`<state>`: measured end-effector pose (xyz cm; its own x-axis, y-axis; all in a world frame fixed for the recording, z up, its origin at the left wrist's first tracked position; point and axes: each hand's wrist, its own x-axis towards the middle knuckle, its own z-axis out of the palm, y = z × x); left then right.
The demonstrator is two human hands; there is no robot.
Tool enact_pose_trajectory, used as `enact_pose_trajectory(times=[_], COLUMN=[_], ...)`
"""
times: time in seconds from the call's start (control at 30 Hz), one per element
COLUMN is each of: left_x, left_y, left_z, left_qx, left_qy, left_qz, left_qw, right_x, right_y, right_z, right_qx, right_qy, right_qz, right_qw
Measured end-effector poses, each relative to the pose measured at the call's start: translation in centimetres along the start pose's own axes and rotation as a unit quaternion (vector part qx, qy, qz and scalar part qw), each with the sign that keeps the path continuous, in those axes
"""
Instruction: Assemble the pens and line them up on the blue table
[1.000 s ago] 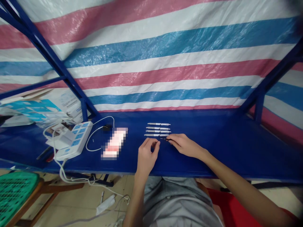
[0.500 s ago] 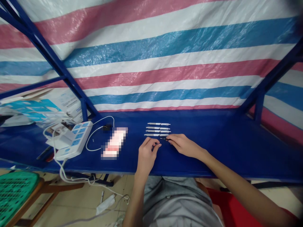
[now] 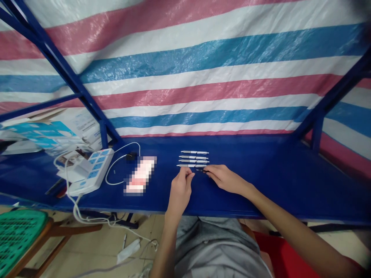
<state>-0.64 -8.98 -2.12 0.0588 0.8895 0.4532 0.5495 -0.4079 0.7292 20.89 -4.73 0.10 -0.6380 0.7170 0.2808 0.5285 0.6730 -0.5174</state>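
Note:
Several white-and-grey pens lie parallel in a stack of rows on the blue table. Just below the nearest pen, my left hand has its thumb and fingertips pinched together; whatever is between them, if anything, is too small to make out. My right hand rests to the right, thumb and fingers closed on a thin dark pointed piece. Its tip sticks out leftward toward my left hand, with a small gap between. The rest of that piece is hidden by my fingers.
A blurred-out rectangle lies left of the pens. Beyond it are a white power strip with cables and a pile of boxes. Blue frame bars and a striped tarp close off the back. A green stool stands lower left.
My left hand's fingers have drawn together into a tighter pinch, and its fingertips have shifted slightly left. My right hand and the pens stay nearly in place.

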Motion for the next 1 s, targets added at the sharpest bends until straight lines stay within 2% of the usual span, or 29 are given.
enact_pose_trajectory(times=[0.2,0.4,0.73,1.0], left_x=[-0.07,0.03,0.26,0.20], left_y=[-0.13,-0.15,-0.08,-0.37], left_z=[0.04,-0.01,-0.07,0.19], left_qx=[-0.007,-0.037,0.005,0.024], left_qy=[-0.010,0.047,0.060,0.073], left_qz=[-0.027,-0.015,-0.030,0.003], left_qw=[1.000,0.998,0.998,0.997], right_x=[-0.08,0.03,-0.05,0.03], right_y=[0.17,0.26,0.18,-0.05], right_z=[0.15,0.32,0.17,0.01], right_qx=[0.005,-0.007,-0.020,-0.018], right_qy=[0.001,0.000,-0.008,-0.009], right_qz=[-0.008,-0.013,-0.008,0.005], right_qw=[1.000,1.000,1.000,1.000])
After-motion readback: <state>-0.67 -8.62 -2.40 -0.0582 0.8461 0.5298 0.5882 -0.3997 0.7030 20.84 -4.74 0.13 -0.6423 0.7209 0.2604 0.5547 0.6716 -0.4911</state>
